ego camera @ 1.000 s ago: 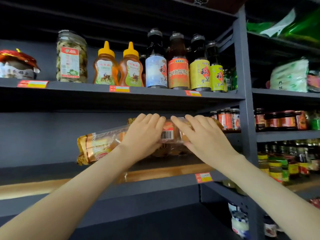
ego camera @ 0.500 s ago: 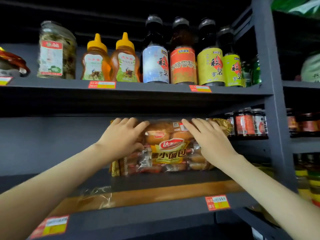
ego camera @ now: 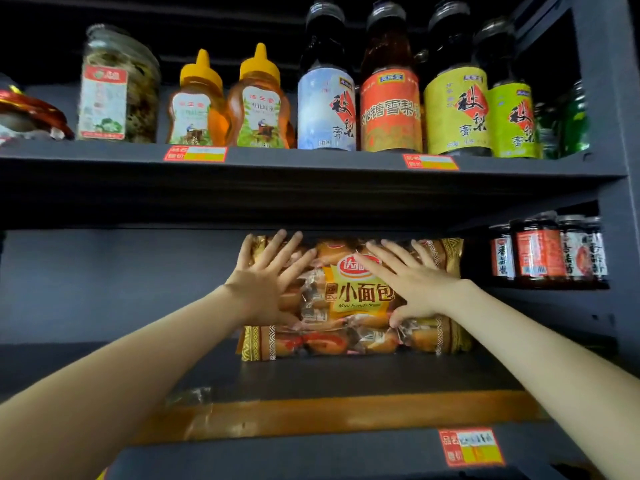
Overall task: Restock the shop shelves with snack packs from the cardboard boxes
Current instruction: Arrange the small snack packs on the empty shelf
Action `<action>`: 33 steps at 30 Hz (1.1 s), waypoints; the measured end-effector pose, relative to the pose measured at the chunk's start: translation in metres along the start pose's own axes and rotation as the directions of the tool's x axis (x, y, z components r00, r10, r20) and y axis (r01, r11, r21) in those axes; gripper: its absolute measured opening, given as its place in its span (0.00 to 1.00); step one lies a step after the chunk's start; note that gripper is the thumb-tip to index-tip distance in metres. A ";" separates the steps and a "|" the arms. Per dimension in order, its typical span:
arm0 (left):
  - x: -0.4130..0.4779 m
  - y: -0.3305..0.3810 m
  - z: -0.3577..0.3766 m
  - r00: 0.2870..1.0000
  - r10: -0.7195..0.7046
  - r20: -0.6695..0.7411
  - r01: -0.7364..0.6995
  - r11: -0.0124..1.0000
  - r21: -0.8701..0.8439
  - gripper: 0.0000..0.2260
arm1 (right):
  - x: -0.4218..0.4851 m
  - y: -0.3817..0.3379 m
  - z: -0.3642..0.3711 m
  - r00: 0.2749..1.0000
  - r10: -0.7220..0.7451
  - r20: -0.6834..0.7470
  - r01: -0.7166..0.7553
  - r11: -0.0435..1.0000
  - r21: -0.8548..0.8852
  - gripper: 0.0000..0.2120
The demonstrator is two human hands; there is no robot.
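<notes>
Head view: the clear plastic snack pack of small golden bread rolls with an orange-yellow label [ego camera: 360, 299] stands upright at the back of the dark grey middle shelf [ego camera: 346, 375]. The left hand [ego camera: 263, 289] and right hand [ego camera: 412, 285] press flat on its front, fingers [ego camera: 287, 247] spread wide and straight, thumbs low against the wrapper.
</notes>
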State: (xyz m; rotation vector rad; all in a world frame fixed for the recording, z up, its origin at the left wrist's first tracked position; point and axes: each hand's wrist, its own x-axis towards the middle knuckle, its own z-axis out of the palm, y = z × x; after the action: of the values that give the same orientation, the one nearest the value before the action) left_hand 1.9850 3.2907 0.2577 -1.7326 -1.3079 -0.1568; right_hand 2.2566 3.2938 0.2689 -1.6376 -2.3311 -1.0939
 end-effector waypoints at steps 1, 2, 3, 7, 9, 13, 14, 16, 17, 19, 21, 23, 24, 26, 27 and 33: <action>0.000 -0.001 -0.002 1.000 0.012 0.025 -0.012 1.000 -0.004 0.47 | 0.001 0.002 0.000 1.000 0.001 0.009 -0.001 1.000 0.002 0.59; 0.000 -0.002 -0.003 0.999 0.022 0.034 -0.022 1.000 0.001 0.47 | 0.000 0.004 0.000 1.000 0.004 0.014 -0.004 1.000 0.002 0.60; 0.001 -0.001 -0.004 0.999 0.034 0.027 -0.034 0.999 0.012 0.47 | -0.001 0.006 0.000 1.000 0.011 0.020 -0.011 1.000 0.000 0.60; -0.003 0.006 -0.005 0.999 0.041 -0.023 -0.039 0.996 0.077 0.45 | -0.010 0.010 0.003 0.998 0.054 0.042 -0.053 0.998 -0.024 0.60; -0.004 0.013 -0.009 0.998 0.033 0.046 -0.037 0.996 0.081 0.42 | -0.012 0.009 0.001 0.995 0.077 0.069 -0.074 0.997 -0.037 0.60; -0.002 0.023 -0.029 0.965 -0.002 0.260 0.054 0.979 -0.195 0.40 | -0.016 -0.005 -0.012 0.984 0.138 0.116 -0.136 0.990 -0.028 0.57; -0.004 0.025 -0.034 0.964 0.007 0.265 0.062 0.966 -0.251 0.40 | -0.019 -0.011 -0.015 0.984 0.153 0.096 -0.155 0.988 0.013 0.55; -0.011 0.026 -0.042 0.974 0.013 0.227 0.066 0.939 -0.337 0.37 | -0.029 -0.029 -0.025 0.982 0.186 -0.015 -0.180 0.969 0.171 0.45; -0.017 0.025 -0.045 0.982 -0.001 0.189 0.072 0.926 -0.372 0.35 | -0.035 -0.040 -0.031 0.973 0.212 -0.095 -0.182 0.949 0.257 0.40; -0.036 0.024 -0.053 0.995 -0.053 0.087 0.087 0.891 -0.447 0.29 | -0.047 -0.065 -0.046 0.939 0.259 -0.228 -0.153 0.905 0.396 0.31; -0.063 0.025 -0.060 0.990 -0.138 -0.027 0.096 0.803 -0.589 0.21 | -0.060 -0.095 -0.061 0.915 0.283 -0.287 -0.101 0.850 0.517 0.23; -0.097 0.024 -0.066 0.963 -0.235 -0.134 0.070 0.695 -0.716 0.17 | -0.075 -0.127 -0.072 0.900 0.303 -0.312 -0.049 0.784 0.619 0.19; -0.116 0.024 -0.068 0.939 -0.276 -0.204 0.041 0.680 -0.732 0.16 | -0.083 -0.144 -0.077 0.889 0.312 -0.336 -0.015 0.753 0.657 0.17; -0.157 0.023 -0.066 0.886 -0.313 -0.343 -0.031 0.698 -0.716 0.14 | -0.100 -0.181 -0.084 0.854 0.328 -0.404 0.066 0.702 0.709 0.13; -0.179 0.021 -0.064 0.864 -0.324 -0.384 -0.056 0.698 -0.714 0.14 | -0.110 -0.200 -0.088 0.834 0.334 -0.439 0.103 0.687 0.719 0.12; -0.344 0.025 -0.032 0.898 -0.391 -0.202 0.043 0.536 -0.843 0.15 | -0.184 -0.344 -0.083 0.853 0.321 -0.413 0.203 0.525 0.827 0.11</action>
State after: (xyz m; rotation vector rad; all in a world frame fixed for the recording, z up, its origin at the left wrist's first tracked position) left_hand 1.8717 3.0301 0.0603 -2.1134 -1.2241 -1.4067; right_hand 2.0157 3.0415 0.0754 -0.8501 -1.8657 -0.1659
